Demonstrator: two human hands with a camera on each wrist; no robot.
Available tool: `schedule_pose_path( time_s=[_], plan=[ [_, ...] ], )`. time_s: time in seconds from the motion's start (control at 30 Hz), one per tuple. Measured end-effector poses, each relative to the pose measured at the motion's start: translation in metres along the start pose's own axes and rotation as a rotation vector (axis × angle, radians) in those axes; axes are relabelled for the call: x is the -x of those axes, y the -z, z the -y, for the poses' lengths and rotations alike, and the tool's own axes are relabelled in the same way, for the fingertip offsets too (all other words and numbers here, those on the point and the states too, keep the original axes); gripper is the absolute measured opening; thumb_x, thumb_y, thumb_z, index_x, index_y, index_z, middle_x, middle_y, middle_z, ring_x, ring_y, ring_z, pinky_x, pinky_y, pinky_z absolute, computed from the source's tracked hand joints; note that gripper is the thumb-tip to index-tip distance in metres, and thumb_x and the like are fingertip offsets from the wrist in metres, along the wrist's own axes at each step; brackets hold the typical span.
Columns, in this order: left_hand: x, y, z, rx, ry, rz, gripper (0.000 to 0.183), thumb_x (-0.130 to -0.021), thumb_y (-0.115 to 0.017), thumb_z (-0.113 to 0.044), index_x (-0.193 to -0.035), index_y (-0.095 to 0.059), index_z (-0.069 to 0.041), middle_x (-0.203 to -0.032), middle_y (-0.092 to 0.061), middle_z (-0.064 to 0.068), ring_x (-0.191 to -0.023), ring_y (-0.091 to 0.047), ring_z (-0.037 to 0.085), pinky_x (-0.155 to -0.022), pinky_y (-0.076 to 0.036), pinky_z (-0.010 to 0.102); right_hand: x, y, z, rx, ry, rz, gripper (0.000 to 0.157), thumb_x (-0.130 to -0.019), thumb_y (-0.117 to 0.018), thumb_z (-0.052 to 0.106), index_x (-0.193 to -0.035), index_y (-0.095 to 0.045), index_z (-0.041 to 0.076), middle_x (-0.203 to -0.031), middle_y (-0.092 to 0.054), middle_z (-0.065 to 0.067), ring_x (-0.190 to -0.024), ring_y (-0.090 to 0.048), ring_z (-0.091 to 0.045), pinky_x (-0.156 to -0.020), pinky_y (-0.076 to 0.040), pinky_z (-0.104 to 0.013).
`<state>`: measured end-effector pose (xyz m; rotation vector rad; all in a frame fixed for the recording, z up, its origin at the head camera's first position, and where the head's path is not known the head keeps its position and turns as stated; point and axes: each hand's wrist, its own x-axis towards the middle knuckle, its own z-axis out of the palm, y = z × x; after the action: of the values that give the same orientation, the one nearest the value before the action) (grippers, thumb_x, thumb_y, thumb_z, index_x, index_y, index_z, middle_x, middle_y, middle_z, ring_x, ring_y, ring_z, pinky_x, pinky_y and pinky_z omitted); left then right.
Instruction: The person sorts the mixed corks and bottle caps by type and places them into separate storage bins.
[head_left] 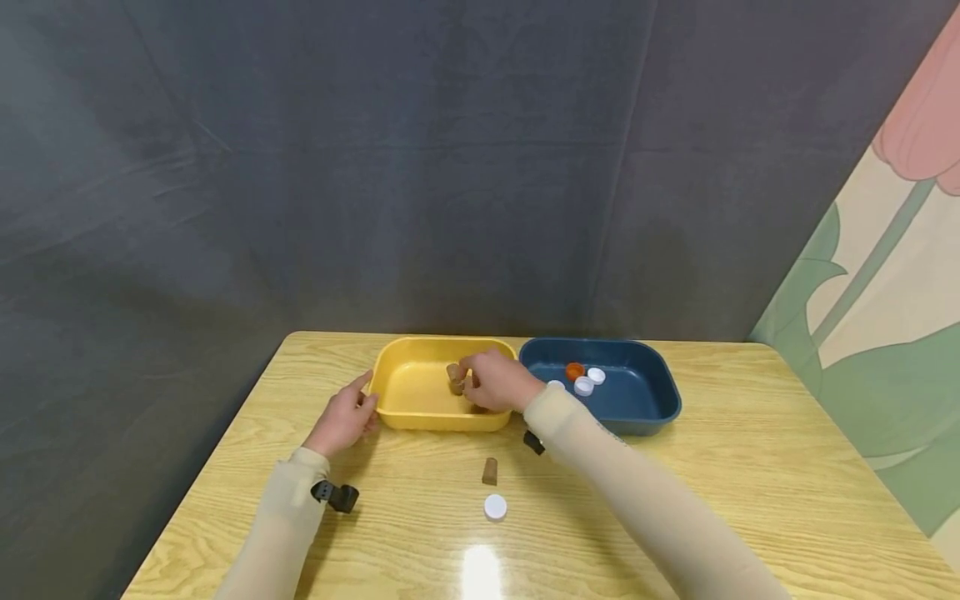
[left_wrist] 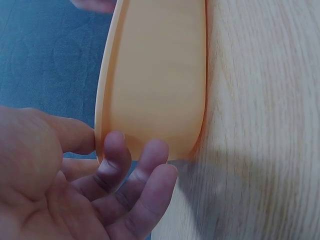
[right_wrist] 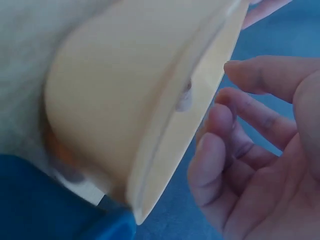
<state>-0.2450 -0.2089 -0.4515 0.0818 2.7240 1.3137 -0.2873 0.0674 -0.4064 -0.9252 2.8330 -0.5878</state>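
My left hand [head_left: 345, 421] is at the left end of the yellow tray [head_left: 442, 422], its fingertips touching the rim. In the left wrist view, its other fingers are loosely bent beside the tray's end. My right hand [head_left: 498, 382] reaches over the tray's right part, fingers loosely bent. Brown corks [head_left: 456, 387] lie in the tray beside its fingertips. In the right wrist view, a gap shows between the thumb and fingers, with nothing visible in it, and a cork [right_wrist: 185, 100] shows beyond the rim.
A dark blue tray [head_left: 637, 400] stands close on the right, holding several white caps [head_left: 583, 386] and an orange cap [head_left: 574, 372]. In front of the yellow tray, another brown cork [head_left: 490, 472] and a white cap [head_left: 495, 507] lie on the wooden table [head_left: 405, 533]. A dark curtain hangs behind.
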Motion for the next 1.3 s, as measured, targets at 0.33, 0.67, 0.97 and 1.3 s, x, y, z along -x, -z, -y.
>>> schedule_pose_path(
  time_s=[0.33,0.67,0.97,1.3],
  plan=[
    [0.003,0.002,0.003,0.010,-0.012,0.001,0.057,-0.108,-0.043,-0.013,-0.158,-0.021,0.002,-0.085,-0.059,0.016,-0.069,-0.061,0.021,-0.062,-0.054,0.035,0.059,-0.015,0.006,-0.053,0.077,-0.052,0.026,-0.087,-0.074,0.014,-0.112,-0.072,0.007,-0.081,-0.065,0.001,-0.068,-0.053,-0.011,-0.060,-0.045,-0.027],
    [0.002,0.007,0.004,0.003,-0.023,-0.006,0.056,-0.108,-0.042,-0.013,-0.158,-0.020,0.002,-0.086,-0.060,0.019,-0.069,-0.061,0.023,-0.063,-0.055,0.038,0.085,-0.027,0.009,-0.004,0.085,-0.075,0.032,-0.084,-0.075,0.020,-0.113,-0.070,0.009,-0.068,-0.051,0.007,-0.057,-0.044,-0.007,-0.049,-0.033,-0.024],
    [0.003,0.006,0.005,0.003,-0.026,0.001,0.056,-0.108,-0.042,-0.013,-0.158,-0.021,0.002,-0.086,-0.060,0.018,-0.070,-0.061,0.024,-0.061,-0.053,0.034,0.098,-0.034,0.009,-0.052,0.100,-0.042,0.029,-0.088,-0.077,0.024,-0.112,-0.071,0.009,-0.074,-0.055,0.008,-0.063,-0.048,-0.006,-0.055,-0.042,-0.024],
    [0.002,0.007,0.005,-0.014,-0.026,-0.004,0.056,-0.108,-0.042,-0.012,-0.157,-0.021,0.003,-0.085,-0.059,0.017,-0.070,-0.062,0.023,-0.062,-0.055,0.035,0.113,-0.042,0.010,-0.091,0.157,0.020,0.021,-0.083,-0.078,0.020,-0.102,-0.071,0.017,-0.076,-0.059,0.009,-0.068,-0.049,-0.003,-0.060,-0.042,-0.021]
  ],
)
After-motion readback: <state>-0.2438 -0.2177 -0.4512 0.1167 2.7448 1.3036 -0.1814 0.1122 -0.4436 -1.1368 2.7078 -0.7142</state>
